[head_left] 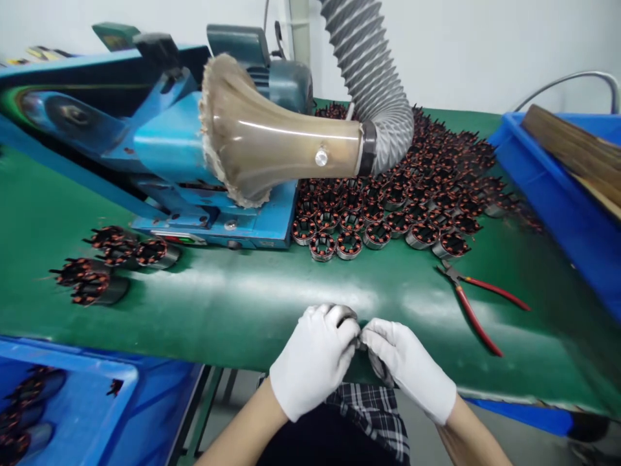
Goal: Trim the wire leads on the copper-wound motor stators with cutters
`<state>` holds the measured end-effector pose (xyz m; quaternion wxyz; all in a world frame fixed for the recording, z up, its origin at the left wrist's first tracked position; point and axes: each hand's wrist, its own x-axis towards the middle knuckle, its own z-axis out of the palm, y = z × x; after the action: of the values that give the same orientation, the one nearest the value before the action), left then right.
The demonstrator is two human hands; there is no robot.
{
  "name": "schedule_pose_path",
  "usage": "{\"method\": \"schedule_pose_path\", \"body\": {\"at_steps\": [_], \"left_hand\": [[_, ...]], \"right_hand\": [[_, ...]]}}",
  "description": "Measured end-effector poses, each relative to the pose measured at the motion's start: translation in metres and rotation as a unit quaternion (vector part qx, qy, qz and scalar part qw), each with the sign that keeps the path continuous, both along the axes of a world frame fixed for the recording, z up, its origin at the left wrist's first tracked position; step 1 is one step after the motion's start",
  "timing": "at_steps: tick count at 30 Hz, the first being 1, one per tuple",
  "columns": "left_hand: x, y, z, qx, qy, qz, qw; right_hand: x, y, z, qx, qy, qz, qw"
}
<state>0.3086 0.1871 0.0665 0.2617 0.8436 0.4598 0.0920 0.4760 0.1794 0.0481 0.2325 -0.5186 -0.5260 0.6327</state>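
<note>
My left hand (317, 359) and my right hand (405, 366), both in white gloves, meet at the front edge of the green tabletop (252, 291). Their fingers are curled and nearly touch. Whatever sits between the fingertips is hidden by the gloves. Beyond them stand many wound copper coil cores (349, 244), packed close together. To the right of my right hand lie red-handled pliers (470, 304), jaws pointing away and handles spread.
A blue grinding machine (218, 226) with a funnel and grey hose (388, 97) stands behind left. Several cores (104, 288) sit left of it. Blue bins are at lower left (130, 401) and right (543, 175), the right one holding brown boards (577, 149).
</note>
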Motion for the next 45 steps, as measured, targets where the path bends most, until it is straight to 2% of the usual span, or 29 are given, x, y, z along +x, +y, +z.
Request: {"method": "schedule_pose_path", "body": {"at_steps": [3, 7, 9, 12, 14, 16, 18, 21, 25, 27, 29, 31, 33, 35, 37, 41, 43, 45], "left_hand": [[0.004, -0.003, -0.005, 0.032, 0.004, 0.018, 0.999], [0.007, -0.005, -0.008, 0.048, 0.015, 0.033, 0.998], [0.007, -0.005, -0.007, 0.046, 0.016, 0.037, 0.998], [0.007, -0.005, -0.005, 0.045, 0.015, 0.041, 0.998], [0.007, -0.005, -0.004, 0.044, 0.016, 0.038, 0.998], [0.007, -0.005, -0.004, 0.042, 0.019, 0.035, 0.998], [0.007, -0.006, -0.005, 0.040, 0.021, 0.037, 0.998], [0.007, -0.005, -0.005, 0.039, 0.015, 0.033, 0.999], [0.008, -0.004, -0.004, 0.034, 0.012, 0.030, 0.999], [0.008, -0.003, -0.003, 0.027, 0.015, 0.032, 0.999], [0.007, -0.004, -0.001, 0.023, 0.010, 0.032, 0.999], [0.004, -0.006, -0.001, 0.020, -0.020, 0.037, 0.999], [-0.001, -0.008, -0.002, 0.015, -0.063, 0.062, 0.996], [-0.007, -0.009, -0.006, 0.007, -0.079, 0.103, 0.992], [-0.014, -0.010, -0.014, 0.002, -0.066, 0.127, 0.990], [-0.021, -0.012, -0.028, 0.004, -0.096, 0.136, 0.986], [-0.020, -0.014, -0.027, -0.021, -0.151, 0.158, 0.976], [-0.017, -0.015, -0.020, -0.065, -0.221, 0.187, 0.955]], "right_hand": [[0.012, 0.003, 0.000, -0.039, 0.062, -0.078, 0.994], [0.039, 0.004, 0.004, -0.033, 0.145, -0.251, 0.956], [0.047, -0.001, 0.005, -0.007, 0.131, -0.271, 0.954], [0.043, -0.012, 0.004, 0.086, 0.024, -0.232, 0.968], [0.035, -0.018, 0.002, 0.183, -0.087, -0.178, 0.963], [0.027, -0.021, 0.001, 0.276, -0.176, -0.110, 0.938], [0.020, -0.021, 0.001, 0.335, -0.215, -0.051, 0.916], [0.014, -0.016, 0.000, 0.389, -0.241, 0.030, 0.889], [0.010, -0.006, 0.000, 0.483, -0.313, 0.135, 0.806], [0.009, -0.001, 0.001, 0.510, -0.336, 0.169, 0.774], [0.009, 0.001, 0.001, 0.520, -0.342, 0.187, 0.760], [0.008, 0.001, -0.002, 0.510, -0.339, 0.182, 0.769], [0.007, 0.000, -0.007, 0.485, -0.327, 0.151, 0.797], [0.006, -0.002, -0.012, 0.462, -0.305, 0.115, 0.825], [0.005, -0.003, -0.015, 0.449, -0.289, 0.096, 0.840], [0.005, -0.006, -0.008, 0.490, -0.287, 0.091, 0.819], [0.005, -0.006, 0.000, 0.508, -0.270, 0.082, 0.813], [0.004, -0.006, 0.009, 0.500, -0.235, 0.064, 0.831]]}}
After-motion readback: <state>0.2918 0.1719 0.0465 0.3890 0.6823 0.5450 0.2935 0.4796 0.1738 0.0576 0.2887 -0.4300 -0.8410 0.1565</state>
